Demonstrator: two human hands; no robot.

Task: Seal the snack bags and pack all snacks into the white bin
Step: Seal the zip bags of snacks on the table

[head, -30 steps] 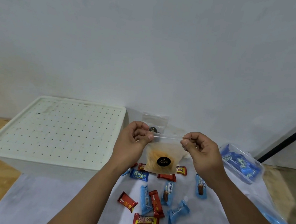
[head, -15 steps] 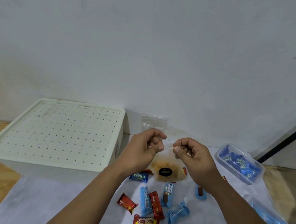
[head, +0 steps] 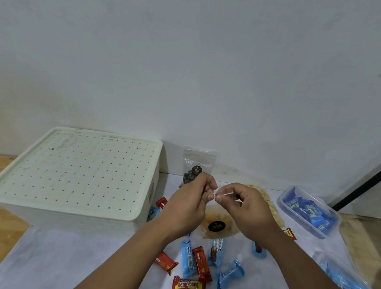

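My left hand point(head: 193, 200) and my right hand point(head: 242, 203) pinch the top strip of a clear zip snack bag point(head: 218, 224) with orange-brown snacks and a black round label; fingertips nearly touch at the bag's middle. The bag hangs just above the table. A second clear bag point(head: 195, 165) with dark cookies leans on the wall behind my left hand. The white bin point(head: 69, 179) stands at the left, its perforated lid on. Loose red and blue wrapped snacks point(head: 199, 264) lie on the white tabletop in front of me.
A clear plastic box of blue wafers point(head: 308, 211) sits at the right, a clear bag of blue snacks point(head: 344, 278) nearer me. Another bag of pale snacks point(head: 269, 205) lies behind my right hand. A black metal leg point(head: 367, 182) slants at far right. The wall is close behind.
My hands slid together along the bag's top strip, from its two corners to the middle, and lowered the bag towards the table.
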